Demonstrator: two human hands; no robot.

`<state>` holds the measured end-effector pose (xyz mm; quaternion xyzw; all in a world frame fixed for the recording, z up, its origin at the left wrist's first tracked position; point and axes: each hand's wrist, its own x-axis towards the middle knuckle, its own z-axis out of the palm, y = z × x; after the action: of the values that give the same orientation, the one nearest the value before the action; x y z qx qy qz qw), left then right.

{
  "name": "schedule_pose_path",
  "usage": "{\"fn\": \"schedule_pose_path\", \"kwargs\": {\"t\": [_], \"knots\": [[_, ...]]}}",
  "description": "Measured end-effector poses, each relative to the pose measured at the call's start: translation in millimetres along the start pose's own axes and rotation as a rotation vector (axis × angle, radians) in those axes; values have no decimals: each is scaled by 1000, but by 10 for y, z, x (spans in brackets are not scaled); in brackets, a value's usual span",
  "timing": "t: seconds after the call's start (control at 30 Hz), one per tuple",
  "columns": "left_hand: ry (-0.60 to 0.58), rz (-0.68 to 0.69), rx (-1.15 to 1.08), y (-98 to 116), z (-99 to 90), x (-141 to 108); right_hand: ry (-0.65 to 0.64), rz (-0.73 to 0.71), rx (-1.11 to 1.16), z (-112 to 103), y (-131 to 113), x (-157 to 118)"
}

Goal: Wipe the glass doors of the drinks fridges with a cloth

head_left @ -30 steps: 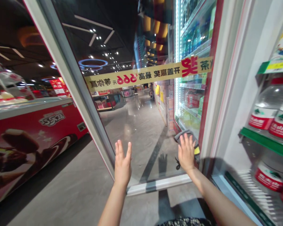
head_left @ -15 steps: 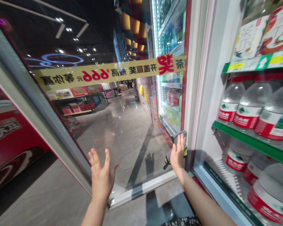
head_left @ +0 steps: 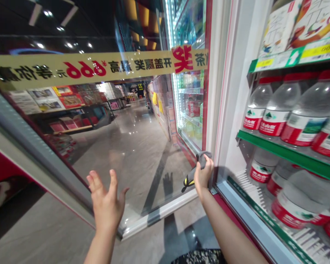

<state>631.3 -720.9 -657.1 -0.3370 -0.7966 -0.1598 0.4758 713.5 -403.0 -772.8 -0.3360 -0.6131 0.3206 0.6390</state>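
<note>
My right hand (head_left: 204,171) has its fingers bent over a grey cloth (head_left: 192,174) with a yellow and black edge, low on the glass near the hinge side of the cooler door. Part of the cloth hangs out to the left of the hand. My left hand (head_left: 107,201) is raised with fingers spread, holding nothing, near the lower left of the door; whether it touches the glass I cannot tell. The glass door (head_left: 132,146) stands swung out in a pale frame, with a yellow banner strip (head_left: 143,64) of mirrored lettering across it.
On my right, the cooler's green-edged shelf (head_left: 291,156) carries red-capped water bottles (head_left: 275,119), with larger bottles (head_left: 291,209) below. Through the glass are a shop floor, a display shelf (head_left: 68,124) and a lit drinks cooler (head_left: 191,110). A red panel (head_left: 5,176) stands at left.
My right hand's fingers, stretched flat over the cloth before, are now bent around it, and more cloth shows to the left. The view has turned slightly; my left hand stays spread.
</note>
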Motion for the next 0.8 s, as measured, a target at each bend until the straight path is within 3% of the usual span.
{"fn": "schedule_pose_path", "kwargs": {"t": [0.13, 0.27, 0.37, 0.43, 0.5, 0.6, 0.7, 0.8], "knots": [[-2, -11, -13, -12, 19, -21, -168, -111, 17, -39, -34, -70], [-24, -25, -24, -13, 22, -48, 20, 97, -34, -81, 180, -130], [-44, -37, -30, -13, 14, -63, 79, 132, -38, -14, 123, -108], [-41, -37, -37, -21, 16, -71, 24, 57, -12, 31, -32, -174], [-37, -34, -47, -36, 23, -79, -120, -109, 30, 36, -174, -323], [-44, -43, -57, -48, 38, -91, -261, -276, 68, -12, -234, -519], [-53, -69, -62, -25, 41, -102, -132, -196, 45, -8, -234, -479], [-47, -89, -60, 5, 42, -113, -56, -149, 38, 72, -395, -399]]}}
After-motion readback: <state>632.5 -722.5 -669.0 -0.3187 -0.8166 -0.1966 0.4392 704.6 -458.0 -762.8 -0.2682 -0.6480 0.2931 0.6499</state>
